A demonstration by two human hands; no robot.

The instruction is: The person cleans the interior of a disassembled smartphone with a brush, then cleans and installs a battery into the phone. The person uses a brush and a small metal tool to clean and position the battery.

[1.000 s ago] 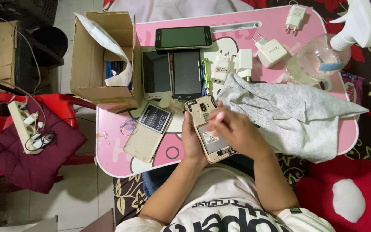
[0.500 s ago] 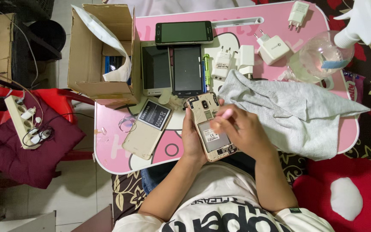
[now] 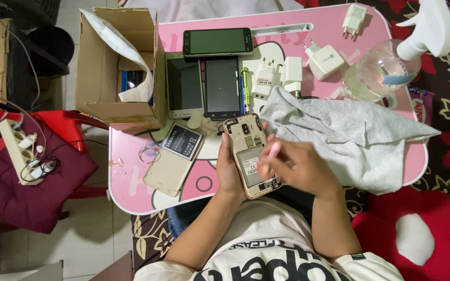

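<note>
Head view shows the left hand [image 3: 228,174] wrapped around a gold phone [image 3: 251,156] with its back cover off, at the near edge of the pink bench [image 3: 131,192]. Its fingers pinch the phone's sides. Right hand [image 3: 298,169] pinches a thin pink tool [image 3: 273,152] and touches its tip to the open phone. A grey cloth [image 3: 345,135] lies just beside it. At the far left corner sits a cardboard box [image 3: 105,78] with white paper [image 3: 126,52] and a small blue box [image 3: 129,80] inside.

The right hand [image 3: 300,169] hides the pink tool's [image 3: 273,151] tip — grip unclear.
</note>
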